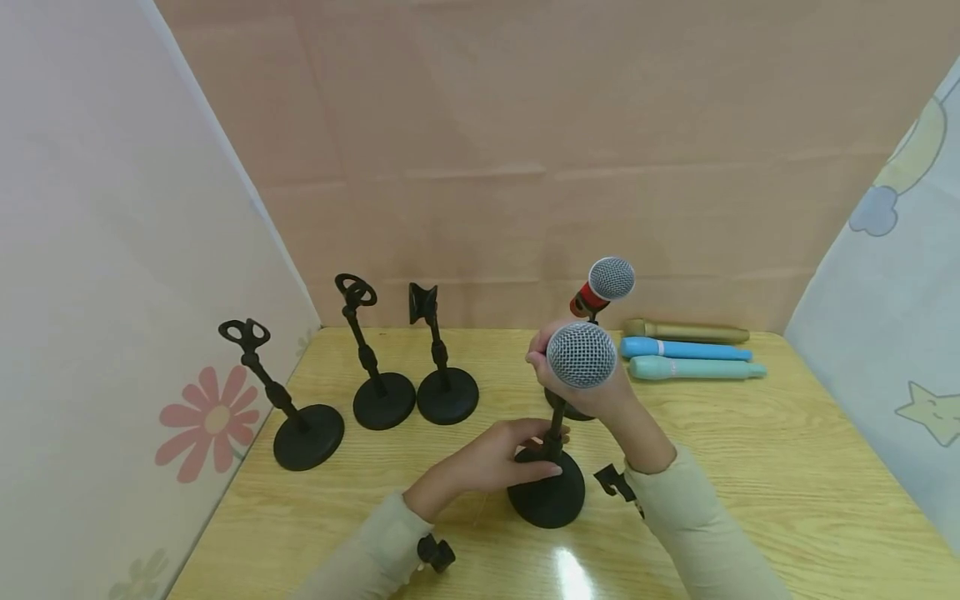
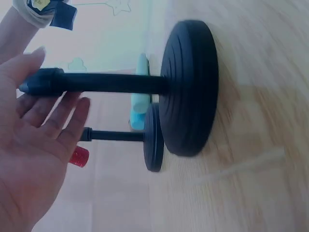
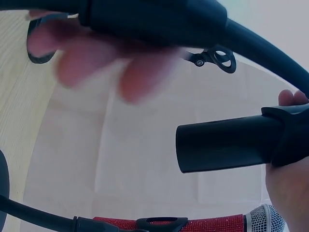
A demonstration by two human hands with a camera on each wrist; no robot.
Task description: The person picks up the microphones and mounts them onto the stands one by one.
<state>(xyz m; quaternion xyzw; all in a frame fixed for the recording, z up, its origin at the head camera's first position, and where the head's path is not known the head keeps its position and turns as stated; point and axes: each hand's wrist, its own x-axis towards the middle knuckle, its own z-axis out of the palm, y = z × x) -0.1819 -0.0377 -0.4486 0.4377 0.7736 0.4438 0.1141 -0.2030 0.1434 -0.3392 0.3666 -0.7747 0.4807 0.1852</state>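
Observation:
My right hand [image 1: 600,402] grips a microphone with a silver mesh head [image 1: 581,354] at the top of a desk stand. In the right wrist view the microphone's black handle [image 3: 222,145] passes through the stand's clip, with that hand [image 3: 292,188] around the clip end. Lower down, my left hand [image 1: 495,458] is at the stand's pole, above its round black base [image 1: 546,500]. The left wrist view shows its palm facing the pole [image 2: 113,83], thumb on one side and loosely extended fingers behind. Those fingers are blurred in the right wrist view.
Just behind, a red microphone [image 1: 588,300] sits in another stand. Three stands with bare clips, left [image 1: 309,437], middle [image 1: 384,402] and right [image 1: 448,397], stand at the left. Gold [image 1: 686,331], blue [image 1: 686,350] and mint [image 1: 693,368] microphones lie at the back right.

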